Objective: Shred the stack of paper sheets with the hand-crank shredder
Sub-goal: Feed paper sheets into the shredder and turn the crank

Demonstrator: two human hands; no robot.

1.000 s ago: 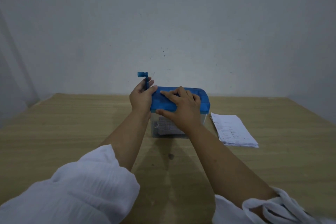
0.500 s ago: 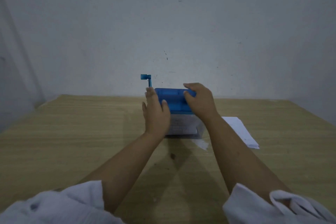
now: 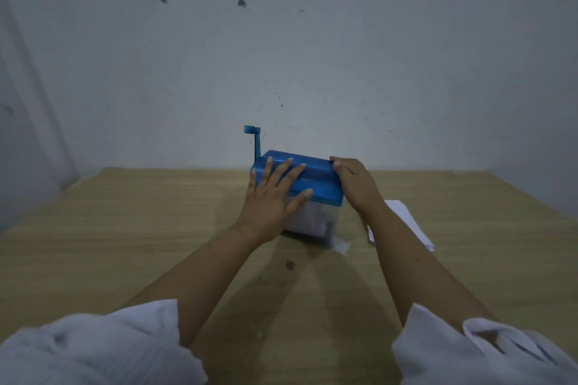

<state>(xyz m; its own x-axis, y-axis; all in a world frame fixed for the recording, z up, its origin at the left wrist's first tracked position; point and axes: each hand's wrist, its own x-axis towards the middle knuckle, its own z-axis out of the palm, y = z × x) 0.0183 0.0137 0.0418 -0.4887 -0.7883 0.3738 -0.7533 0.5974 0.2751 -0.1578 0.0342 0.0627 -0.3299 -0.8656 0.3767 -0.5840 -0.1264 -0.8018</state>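
Left hand (image 3: 271,197) lies flat, open-gripped, on the shredder's (image 3: 316,180) smooth blue plastic lid; right hand (image 3: 356,186) grips its end.

Bright blue shredder top (image 3: 316,180) and crank (image 3: 256,141) over a clear bin (image 3: 325,223); white paper stack (image 3: 409,225), pale wood-grain table (image 3: 125,228), white sleeves (image 3: 103,350), grey wall (image 3: 312,56).

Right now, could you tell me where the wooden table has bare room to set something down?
The wooden table is bare from its left edge to the blue hand-crank shredder, and in front, between the forearms. The right is crowded: the white paper stack lies close beside the shredder, where the left hand and right hand rest.
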